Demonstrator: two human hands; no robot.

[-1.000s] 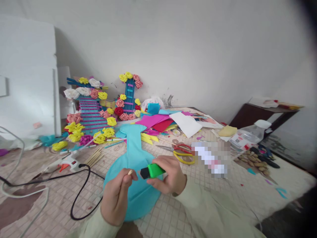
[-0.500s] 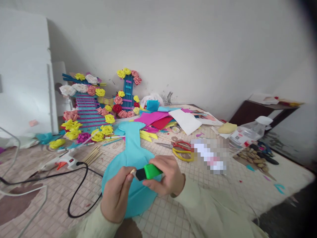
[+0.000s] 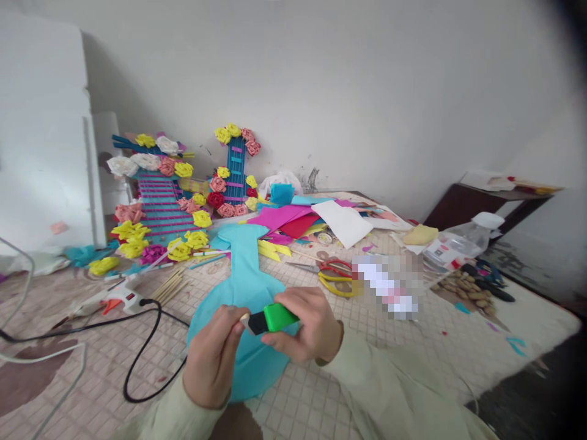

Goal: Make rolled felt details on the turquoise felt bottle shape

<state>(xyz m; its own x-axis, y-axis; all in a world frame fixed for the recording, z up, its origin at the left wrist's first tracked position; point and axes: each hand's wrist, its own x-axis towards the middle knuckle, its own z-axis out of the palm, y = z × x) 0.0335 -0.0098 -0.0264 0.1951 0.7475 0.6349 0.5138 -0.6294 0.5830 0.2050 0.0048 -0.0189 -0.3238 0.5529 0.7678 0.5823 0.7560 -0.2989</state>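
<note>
My right hand (image 3: 306, 321) is closed around the green body of a utility knife (image 3: 280, 317). Its short black front piece, pale at the edge, points left. Thumb and fingers of my left hand (image 3: 213, 351) pinch a thin pale stick (image 3: 244, 318); only its end shows, against the knife's tip, and the rest is hidden in the hand. Both hands are held over a light blue guitar-shaped piece (image 3: 250, 284), which lies flat on the table with its neck pointing away from me.
A glue gun (image 3: 131, 297) with a black cord and several wooden skewers (image 3: 167, 287) lie at left. Paper-flower guitars (image 3: 160, 205) stand behind. Scissors (image 3: 337, 278), coloured paper (image 3: 284, 217), a plastic bottle (image 3: 463, 241) and peanuts (image 3: 468, 290) lie to the right.
The view has shifted slightly. Both hands keep their grips, and the knife's tip stays against the end of the stick with hardly any movement.
</note>
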